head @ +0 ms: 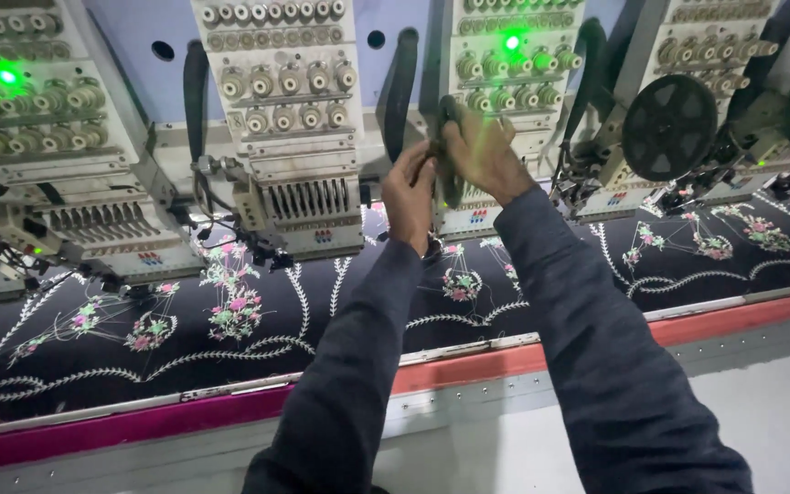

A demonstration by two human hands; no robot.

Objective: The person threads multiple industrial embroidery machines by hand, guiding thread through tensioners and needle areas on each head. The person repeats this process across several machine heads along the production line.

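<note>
Both my arms, in dark sleeves, reach up to an embroidery machine head at upper middle. My left hand and my right hand meet in front of that head, fingers closed around a small dark object held between them. What the object is stays unclear. Under the hands lies black fabric stitched with pink flowers and white vines.
Several cream machine heads stand in a row: one at left with a green lamp, one at centre, one at right with a black reel. A pink and red frame bar and a grey rail edge the fabric.
</note>
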